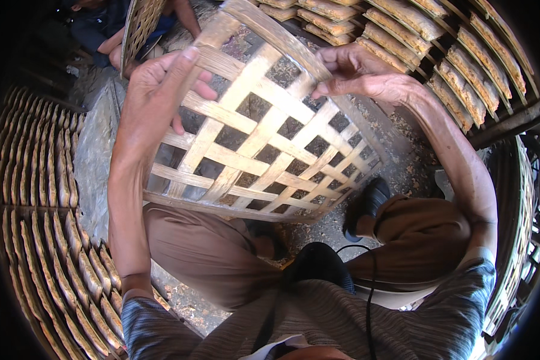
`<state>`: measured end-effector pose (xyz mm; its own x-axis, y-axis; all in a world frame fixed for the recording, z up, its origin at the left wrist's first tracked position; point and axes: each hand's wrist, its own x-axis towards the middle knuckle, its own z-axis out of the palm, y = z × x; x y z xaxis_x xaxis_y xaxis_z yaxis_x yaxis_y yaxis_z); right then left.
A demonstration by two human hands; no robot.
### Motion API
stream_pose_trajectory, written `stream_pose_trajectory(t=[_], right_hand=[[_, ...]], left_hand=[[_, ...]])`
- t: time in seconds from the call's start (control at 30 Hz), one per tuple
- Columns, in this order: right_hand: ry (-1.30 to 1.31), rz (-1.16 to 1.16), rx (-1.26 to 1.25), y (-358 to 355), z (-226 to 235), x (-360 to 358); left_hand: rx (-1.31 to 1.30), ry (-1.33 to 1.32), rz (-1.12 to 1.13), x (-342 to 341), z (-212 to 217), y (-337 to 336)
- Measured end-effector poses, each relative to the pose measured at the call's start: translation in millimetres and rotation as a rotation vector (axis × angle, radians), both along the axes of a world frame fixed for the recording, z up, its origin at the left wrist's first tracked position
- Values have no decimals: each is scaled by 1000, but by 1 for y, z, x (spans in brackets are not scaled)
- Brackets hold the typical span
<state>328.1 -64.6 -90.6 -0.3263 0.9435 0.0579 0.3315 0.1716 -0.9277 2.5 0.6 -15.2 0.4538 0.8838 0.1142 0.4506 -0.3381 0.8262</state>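
Woven bamboo tray (264, 132) held tilted over the knees, long axis running upper-left to lower-right; left hand (159, 90) clamped on upper-left rim, right hand (357, 75) pinched on top rim strip, both equally near.

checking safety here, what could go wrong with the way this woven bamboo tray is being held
1. The left hand and right hand grip the woven bamboo tray only at its far rim, tilted in the air; it could slip and drop onto the knees.
2. Bare fingers on the cut strip edges may catch splinters.
3. The stacked trays stand close at the left elbow; a swing might knock them.
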Motion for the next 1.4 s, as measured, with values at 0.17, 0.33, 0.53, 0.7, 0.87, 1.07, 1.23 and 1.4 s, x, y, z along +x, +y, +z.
stream_pose_trajectory(t=[0.17,0.33,0.53,0.7,0.87,1.07,1.23,1.4], right_hand=[[-34,-102,-12,2,-2,-1],[29,-78,51,1,-2,-5],[45,-86,22,-4,4,5],[-52,-189,53,-4,-1,-7],[-9,-185,52,-9,5,-7],[18,-179,58,-9,-5,-15],[-108,-195,81,-8,-5,-7],[-171,-167,31,-11,9,-17]], left_hand=[[13,-86,40,-11,0,8],[-18,-88,34,-15,-1,13],[-14,-121,40,-16,-1,10],[5,-137,37,-11,2,2],[-25,-114,46,-14,3,2],[-29,-126,17,-6,2,-3],[-47,-106,35,-10,4,-6],[-33,-139,-60,-12,-3,-2]])
